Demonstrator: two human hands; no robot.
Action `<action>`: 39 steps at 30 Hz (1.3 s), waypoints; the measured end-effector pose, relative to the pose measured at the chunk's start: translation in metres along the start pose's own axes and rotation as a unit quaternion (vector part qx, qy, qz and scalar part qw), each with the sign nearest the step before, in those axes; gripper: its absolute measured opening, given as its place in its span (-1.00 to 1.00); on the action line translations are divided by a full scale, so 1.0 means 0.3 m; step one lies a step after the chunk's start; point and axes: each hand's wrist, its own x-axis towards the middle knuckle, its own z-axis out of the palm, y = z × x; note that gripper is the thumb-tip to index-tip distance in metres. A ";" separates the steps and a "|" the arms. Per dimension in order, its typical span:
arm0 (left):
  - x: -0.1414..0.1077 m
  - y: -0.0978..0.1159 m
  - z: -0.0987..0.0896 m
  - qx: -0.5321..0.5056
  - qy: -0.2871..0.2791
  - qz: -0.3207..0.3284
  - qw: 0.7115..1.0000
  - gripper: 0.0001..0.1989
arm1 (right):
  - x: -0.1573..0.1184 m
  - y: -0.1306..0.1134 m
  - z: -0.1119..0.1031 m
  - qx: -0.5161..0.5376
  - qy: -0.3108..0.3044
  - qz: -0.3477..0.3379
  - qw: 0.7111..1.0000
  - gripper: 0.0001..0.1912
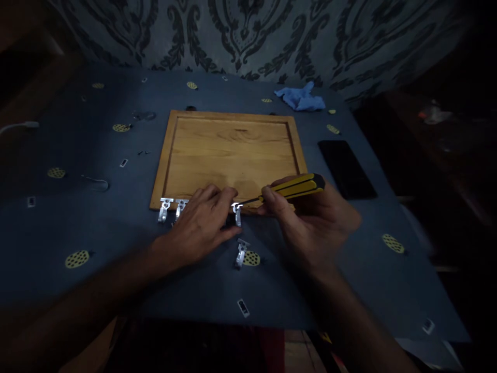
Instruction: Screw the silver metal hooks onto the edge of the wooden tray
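A framed wooden board (233,155) lies on the table. My right hand (310,225) grips a yellow-and-black screwdriver (297,187), its shaft pointing left and its tip at a small silver metal hook (238,215) on the board's near edge. At that same hook, my left hand (204,220) has its thumb and forefinger closed about it, the other fingers resting over the board's edge. Two more hooks sit on the near edge left of this hand, an outer hook (164,210) and an inner hook (180,208), partly hidden. A loose hook (241,254) lies in front of the board.
A black phone (347,168) lies right of the board, with a crumpled blue cloth (301,97) behind it. Small dark screws (144,153) are on the left. The blue pineapple-print cover (194,295) ends at the near table edge. A patterned curtain or wall covering (244,36) rises behind.
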 end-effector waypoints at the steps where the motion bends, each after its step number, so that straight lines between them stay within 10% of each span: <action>1: 0.001 0.001 0.000 0.001 0.001 0.000 1.000 -0.54 | 0.000 0.002 0.000 0.002 -0.001 -0.002 1.000 -0.86; 17: 0.003 0.005 -0.002 0.000 -0.008 -0.013 1.000 -0.52 | 0.002 0.014 -0.007 -0.033 -0.016 -0.009 0.999 -0.80; 29: 0.005 0.004 0.001 0.002 -0.002 -0.002 1.000 -0.49 | 0.067 0.007 -0.054 0.029 -0.192 -0.069 0.979 -0.86; 39: 0.003 0.000 -0.001 0.000 -0.006 -0.004 1.000 -0.50 | 0.054 0.019 -0.037 -0.023 -0.142 -0.110 0.983 -0.87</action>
